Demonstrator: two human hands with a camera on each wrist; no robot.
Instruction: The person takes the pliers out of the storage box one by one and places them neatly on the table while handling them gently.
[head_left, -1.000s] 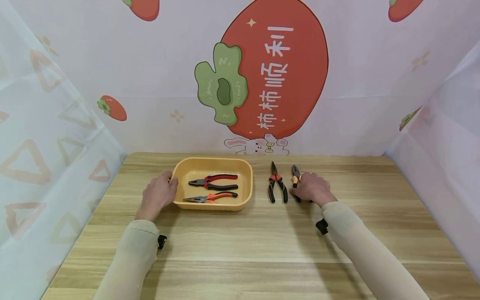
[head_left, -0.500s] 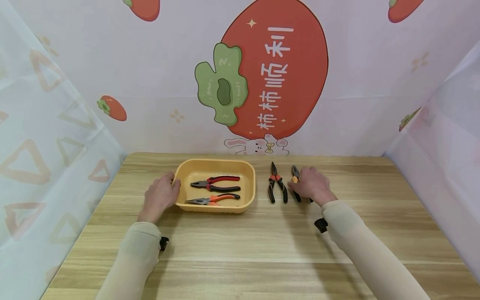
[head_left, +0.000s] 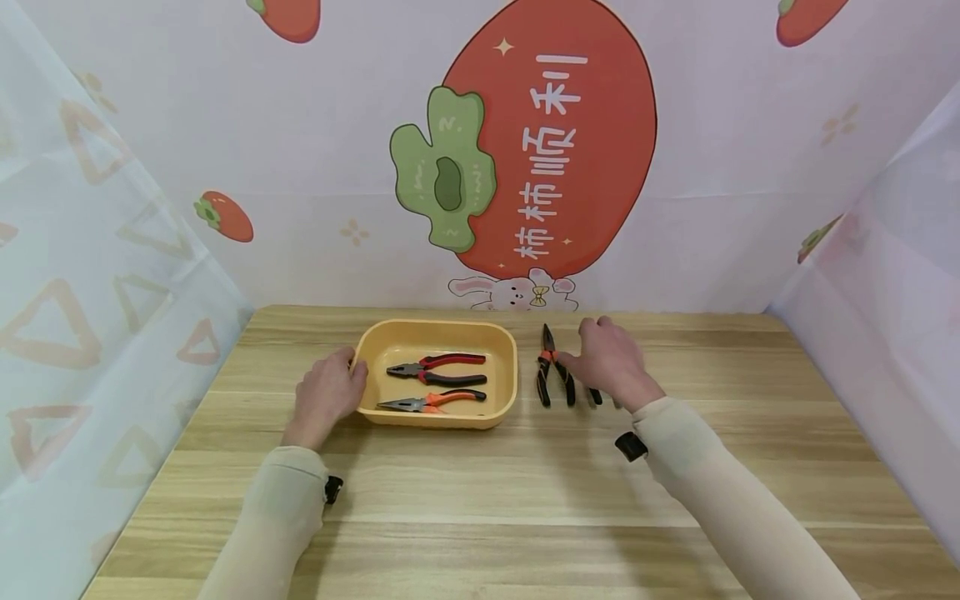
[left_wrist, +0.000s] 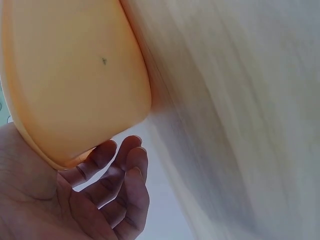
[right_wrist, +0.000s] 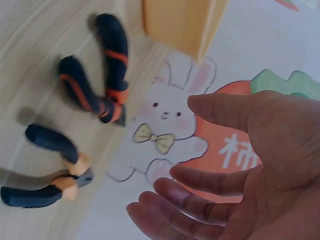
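Observation:
At the left end of a yellow plastic tray (head_left: 435, 421), my left hand (head_left: 322, 396) grips the rim, thumb over the edge and fingers curled outside, as the left wrist view shows. Inside lie red-and-black combination pliers (head_left: 424, 372) and orange-and-black needle-nose pliers (head_left: 432, 402). My right hand (head_left: 611, 362) is above the table with fingers spread and nothing in them. Beside its thumb in the head view lie long-nose pliers (head_left: 555, 356) with black-and-orange handles, spread apart. A second pair, black pliers with light-orange collars (right_wrist: 70, 180), is mostly covered by that hand in the head view.
The wooden table (head_left: 480, 517) reaches back to a wall sheet (head_left: 337, 167) printed with a large persimmon and a rabbit. White sheets also hang at the left and right sides. The tray stands near the table's back edge.
The tray has slid slightly right and nearer with my left hand and the pliers in it. My right hand has lifted off the collared pliers and moved left, toward the long-nose pliers.

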